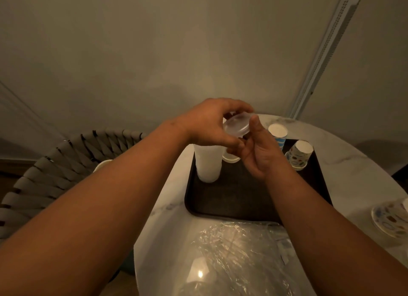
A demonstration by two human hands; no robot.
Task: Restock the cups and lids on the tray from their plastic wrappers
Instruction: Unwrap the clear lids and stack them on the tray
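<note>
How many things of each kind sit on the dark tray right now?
White cup stacks: 1, the tall stack
Blue-striped cups: 1
Patterned cups: 1
Low white items: 1, partly hidden behind the hands
Total on the tray: 4

Tray: near half bare, open to approach. Far left blocked by white stack; far right by two upturned cups (set close together). Wrapper covers near tabletop; chair crowds left.
</note>
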